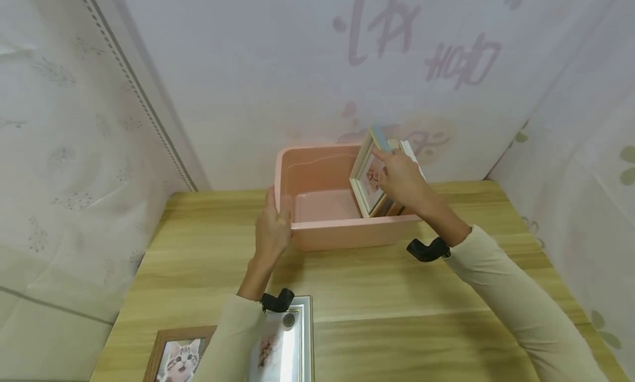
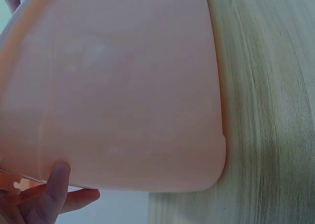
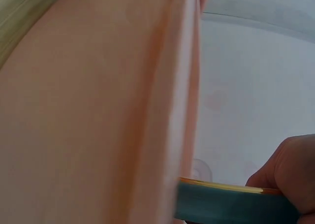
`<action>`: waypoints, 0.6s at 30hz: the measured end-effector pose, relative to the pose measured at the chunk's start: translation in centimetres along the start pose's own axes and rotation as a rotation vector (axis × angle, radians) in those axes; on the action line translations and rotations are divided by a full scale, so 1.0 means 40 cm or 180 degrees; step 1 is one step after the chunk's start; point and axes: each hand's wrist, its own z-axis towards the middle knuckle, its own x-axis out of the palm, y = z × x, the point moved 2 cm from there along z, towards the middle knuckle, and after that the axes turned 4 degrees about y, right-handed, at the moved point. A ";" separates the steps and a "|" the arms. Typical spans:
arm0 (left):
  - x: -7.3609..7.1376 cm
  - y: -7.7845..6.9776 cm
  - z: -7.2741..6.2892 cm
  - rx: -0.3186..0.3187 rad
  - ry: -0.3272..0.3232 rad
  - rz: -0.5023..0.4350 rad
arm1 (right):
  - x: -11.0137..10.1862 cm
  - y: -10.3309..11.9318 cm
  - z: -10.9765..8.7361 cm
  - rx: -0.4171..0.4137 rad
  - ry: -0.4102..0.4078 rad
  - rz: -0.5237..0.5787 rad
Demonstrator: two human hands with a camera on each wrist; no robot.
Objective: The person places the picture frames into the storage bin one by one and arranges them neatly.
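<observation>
A pink plastic bin (image 1: 342,237) stands near the back of the wooden table. My left hand (image 1: 273,227) holds its left side near the front corner, with fingers (image 2: 58,182) on its wall in the left wrist view. At the bin's right end, my right hand (image 1: 399,175) grips the top of a picture frame (image 1: 371,178) with a pale border and a blue outer edge (image 3: 236,204). This frame stands tilted inside the bin. More frames (image 1: 392,208) stand behind it, partly hidden by the right hand.
A brown frame with a kitten picture (image 1: 181,360) lies at the table's front left. Beside it is a silver frame (image 1: 305,338), partly covered by the left sleeve. Printed white cloth (image 1: 238,68) hangs behind the table and along both sides.
</observation>
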 end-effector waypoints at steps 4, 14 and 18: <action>0.004 0.000 -0.003 -0.0019 -0.0011 -0.0033 | 0.033 0.000 0.003 0.0087 0.0005 -0.0004; -0.001 0.004 -0.012 -0.0024 0.0042 0.0024 | 0.089 -0.008 0.006 0.0032 0.0103 -0.0165; 0.000 0.000 -0.008 0.0022 0.0043 0.0042 | 0.094 -0.016 0.005 0.0091 0.0125 -0.0271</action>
